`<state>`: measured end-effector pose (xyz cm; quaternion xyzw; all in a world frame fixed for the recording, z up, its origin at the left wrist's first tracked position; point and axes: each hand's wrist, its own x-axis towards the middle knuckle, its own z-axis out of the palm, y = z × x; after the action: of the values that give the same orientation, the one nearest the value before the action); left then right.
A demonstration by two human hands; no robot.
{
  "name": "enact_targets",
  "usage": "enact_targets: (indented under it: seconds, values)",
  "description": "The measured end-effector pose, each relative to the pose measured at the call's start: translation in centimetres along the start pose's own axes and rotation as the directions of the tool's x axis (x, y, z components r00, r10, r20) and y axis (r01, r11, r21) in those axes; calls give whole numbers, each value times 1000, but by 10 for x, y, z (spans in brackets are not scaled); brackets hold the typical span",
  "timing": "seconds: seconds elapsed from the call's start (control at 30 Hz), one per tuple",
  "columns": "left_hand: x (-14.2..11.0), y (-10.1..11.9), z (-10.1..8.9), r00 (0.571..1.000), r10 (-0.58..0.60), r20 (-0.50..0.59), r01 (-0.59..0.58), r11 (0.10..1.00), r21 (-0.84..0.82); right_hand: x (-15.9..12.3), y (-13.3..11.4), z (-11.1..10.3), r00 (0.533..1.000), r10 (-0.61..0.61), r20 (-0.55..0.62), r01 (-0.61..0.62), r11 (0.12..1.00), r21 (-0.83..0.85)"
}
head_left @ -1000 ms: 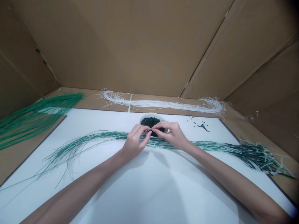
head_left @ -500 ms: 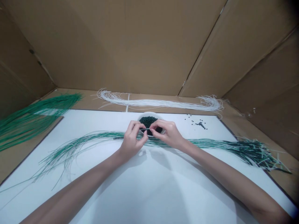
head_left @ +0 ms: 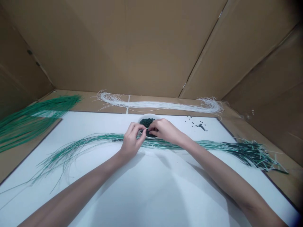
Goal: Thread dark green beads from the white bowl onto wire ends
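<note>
Left hand (head_left: 130, 140) is pinching a thin strand (head_left: 147, 128), long axis pretty much sideways, tip toward the right hand (head_left: 164, 129), curled over the bowl (head_left: 154, 116); can't tell if that one's gripping.

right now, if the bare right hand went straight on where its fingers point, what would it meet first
Likely the thin pale strand held in the left hand, though depth is unclear.

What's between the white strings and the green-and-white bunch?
In the head view: white board, bowl, dark beads, parts of left hand and right hand.
</note>
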<state>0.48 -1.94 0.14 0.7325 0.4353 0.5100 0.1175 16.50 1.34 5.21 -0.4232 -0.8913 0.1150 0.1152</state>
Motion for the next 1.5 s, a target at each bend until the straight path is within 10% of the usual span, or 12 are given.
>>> enact_targets:
  seconds: [0.43,1.5]
  values:
    - [-1,-1,1,1000,17,-17,-18,999,-32,-16,1,8,951,66,-301,93,870,485]
    - [-3,2,1,996,92,-6,-92,995,-40,-17,-1,12,923,90,-374,119,858,499]
